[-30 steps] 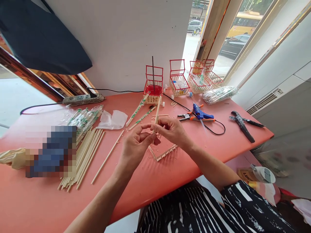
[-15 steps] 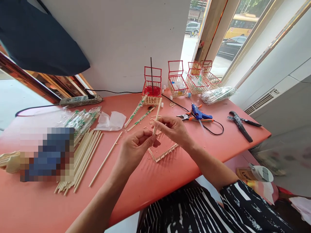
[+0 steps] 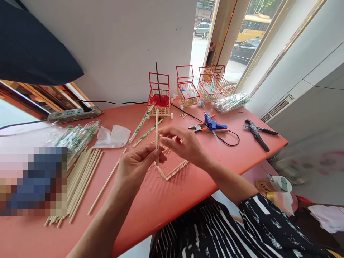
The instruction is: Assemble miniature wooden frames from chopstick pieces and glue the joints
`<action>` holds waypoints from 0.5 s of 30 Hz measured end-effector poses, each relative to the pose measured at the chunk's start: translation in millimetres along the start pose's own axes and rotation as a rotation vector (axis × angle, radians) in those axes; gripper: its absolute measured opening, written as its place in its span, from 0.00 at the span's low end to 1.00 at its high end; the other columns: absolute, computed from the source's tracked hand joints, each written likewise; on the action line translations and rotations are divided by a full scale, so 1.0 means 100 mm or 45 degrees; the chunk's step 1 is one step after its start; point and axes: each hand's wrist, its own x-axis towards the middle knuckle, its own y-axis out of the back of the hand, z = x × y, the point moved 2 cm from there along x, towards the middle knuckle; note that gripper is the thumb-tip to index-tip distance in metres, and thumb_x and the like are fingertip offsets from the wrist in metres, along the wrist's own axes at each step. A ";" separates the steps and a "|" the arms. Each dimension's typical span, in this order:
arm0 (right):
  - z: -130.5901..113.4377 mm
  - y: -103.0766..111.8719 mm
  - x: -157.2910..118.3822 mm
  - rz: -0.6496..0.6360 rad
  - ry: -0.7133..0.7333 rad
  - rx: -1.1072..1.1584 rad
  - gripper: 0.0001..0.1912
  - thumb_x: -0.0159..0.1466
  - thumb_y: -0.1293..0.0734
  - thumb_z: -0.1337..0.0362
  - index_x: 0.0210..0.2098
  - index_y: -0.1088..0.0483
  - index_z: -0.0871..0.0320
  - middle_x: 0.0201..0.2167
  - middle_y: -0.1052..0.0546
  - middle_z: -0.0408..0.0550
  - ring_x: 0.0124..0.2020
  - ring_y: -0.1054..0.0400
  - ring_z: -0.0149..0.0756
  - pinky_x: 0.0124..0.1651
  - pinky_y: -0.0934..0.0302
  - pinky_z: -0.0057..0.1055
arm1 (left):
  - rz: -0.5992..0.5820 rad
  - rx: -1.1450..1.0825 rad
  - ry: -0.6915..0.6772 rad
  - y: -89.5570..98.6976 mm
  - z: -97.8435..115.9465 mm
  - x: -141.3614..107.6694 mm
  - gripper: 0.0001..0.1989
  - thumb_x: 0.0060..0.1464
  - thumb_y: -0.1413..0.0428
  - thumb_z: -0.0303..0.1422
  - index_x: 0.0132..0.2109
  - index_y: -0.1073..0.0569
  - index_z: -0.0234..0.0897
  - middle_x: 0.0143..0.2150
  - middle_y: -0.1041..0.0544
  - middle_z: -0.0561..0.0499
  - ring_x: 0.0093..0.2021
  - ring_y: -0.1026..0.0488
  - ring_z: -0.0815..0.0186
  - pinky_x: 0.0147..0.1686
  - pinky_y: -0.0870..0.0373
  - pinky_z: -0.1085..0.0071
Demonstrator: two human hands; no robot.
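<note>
Upright between my hands stands a light wooden stick [image 3: 157,125], perhaps with a shorter piece beside it. My left hand [image 3: 142,157] pinches its lower part between thumb and fingers. My right hand [image 3: 178,141] is at the stick's right side, fingers curved and a little apart from the thumb; whether its fingertips touch the wood is hard to tell. Below and behind the hands, a partly hidden wooden frame [image 3: 176,171] lies on the red table [image 3: 150,215] among small wood scraps.
Loose sticks [image 3: 86,182] and wrapped chopsticks [image 3: 77,138] lie left, near a power strip [image 3: 75,114]. Red-trimmed baskets [image 3: 159,87] line the back. A blue glue gun [image 3: 213,123], orange-handled pliers [image 3: 199,128] and black pliers [image 3: 256,134] lie right.
My right hand has loosened from the stick and opened its fingers somewhat. The stick is now more upright in my left hand. The whole view has shifted slightly.
</note>
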 end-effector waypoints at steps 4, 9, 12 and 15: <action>0.12 0.84 0.01 0.208 -0.072 -0.282 0.24 0.71 0.30 0.50 0.62 0.28 0.53 0.48 0.18 0.51 0.45 0.24 0.37 0.49 0.29 0.34 | 0.077 -0.279 0.087 0.05 0.02 0.04 0.21 0.44 0.25 0.49 0.38 0.15 0.38 0.28 0.17 0.49 0.29 0.22 0.65 0.35 0.23 0.68; 0.66 2.36 -0.46 0.448 -0.771 -1.278 0.29 0.69 0.29 0.56 0.65 0.31 0.64 0.64 0.27 0.73 0.67 0.33 0.51 0.66 0.39 0.42 | 0.111 -0.475 0.180 0.08 0.06 0.09 0.23 0.35 0.21 0.47 0.34 0.15 0.37 0.27 0.18 0.48 0.28 0.23 0.67 0.34 0.23 0.70; 0.89 2.90 -0.90 0.422 -1.006 -1.386 0.27 0.64 0.24 0.56 0.54 0.25 0.69 0.57 0.26 0.85 0.63 0.31 0.67 0.60 0.39 0.55 | 0.082 -0.493 0.187 0.09 0.05 0.11 0.23 0.37 0.22 0.47 0.35 0.15 0.36 0.30 0.16 0.45 0.30 0.21 0.65 0.36 0.22 0.70; 1.01 3.10 -1.22 0.167 -1.151 -1.483 0.21 0.62 0.23 0.52 0.49 0.22 0.58 0.53 0.21 0.75 0.59 0.27 0.64 0.55 0.37 0.54 | 0.060 -0.494 0.194 0.11 0.01 0.13 0.22 0.40 0.23 0.47 0.36 0.16 0.34 0.31 0.15 0.43 0.31 0.20 0.63 0.37 0.22 0.68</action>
